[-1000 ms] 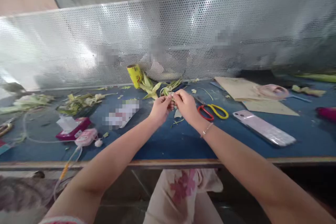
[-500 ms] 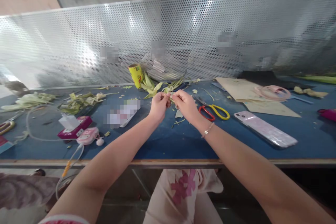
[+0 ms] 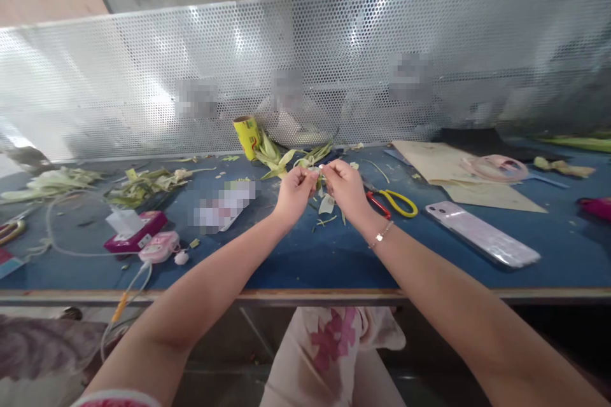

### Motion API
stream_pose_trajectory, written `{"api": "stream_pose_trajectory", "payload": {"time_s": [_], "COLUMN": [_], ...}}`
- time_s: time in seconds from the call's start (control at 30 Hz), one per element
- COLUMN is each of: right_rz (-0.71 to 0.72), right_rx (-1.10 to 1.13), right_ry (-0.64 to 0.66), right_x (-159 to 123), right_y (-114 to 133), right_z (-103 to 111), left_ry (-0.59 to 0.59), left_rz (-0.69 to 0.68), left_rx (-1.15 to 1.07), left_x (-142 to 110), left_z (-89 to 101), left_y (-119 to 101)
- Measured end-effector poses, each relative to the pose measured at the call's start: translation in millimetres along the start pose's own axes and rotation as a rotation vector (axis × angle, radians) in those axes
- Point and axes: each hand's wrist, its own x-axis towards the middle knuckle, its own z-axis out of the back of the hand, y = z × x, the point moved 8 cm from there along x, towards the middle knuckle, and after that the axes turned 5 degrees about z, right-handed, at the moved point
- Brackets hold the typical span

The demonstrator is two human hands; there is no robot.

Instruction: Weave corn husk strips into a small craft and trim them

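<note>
My left hand and my right hand are close together above the table, fingertips pinched. Between them is a small pale green husk strip, mostly hidden by the fingers. Just behind lie long green corn husks, some leaning by a yellow tube. Under the hands, a pale husk scrap and thin shreds rest on the blue surface. Scissors with one red and one yellow handle lie right beside my right wrist, their blades partly hidden.
A phone lies at right, before brown paper sheets with a pink ribbon roll. At left are a husk pile, a magenta box, a pink case and a cable. A perforated metal screen stands behind.
My hands have moved slightly apart, the right one shifting a little to the right, still pinching. The pale scrap beneath shows more, and the red scissor handle is more covered.
</note>
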Motion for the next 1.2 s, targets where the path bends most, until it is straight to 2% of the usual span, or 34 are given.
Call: {"api": "stream_pose_trajectory", "payload": {"time_s": [0.33, 0.57, 0.73, 0.87, 1.03, 1.2], "right_rz": [-0.073, -0.064, -0.049, -0.044, -0.075, -0.109], "right_rx": [0.075, 0.088, 0.09, 0.089, 0.126, 0.126], "right_ry": [-0.02, 0.07, 0.107, 0.082, -0.004, -0.059], "right_x": [0.8, -1.4, -4.5, -2.5, 2.3, 1.8], "right_y": [-9.6, 2.8, 8.9, 2.8, -11.8, -17.2], "right_z": [-1.3, -8.4, -13.4, -10.4, -2.3, -0.6], "left_ry": [0.005, -0.136, -0.176, -0.149, -0.043, -0.01], "left_rz": [0.019, 0.034, 0.037, 0.0, -0.043, -0.043], "left_rx": [0.028, -0.009, -0.006, 0.005, 0.004, 0.008], "left_x": [0.4, 8.2, 12.1, 12.9, 6.3, 2.9], "left_z": [-0.1, 16.8, 24.1, 23.7, 10.4, 3.3], "left_y": [1.8, 8.8, 9.6, 8.2, 1.2, -0.4]}}
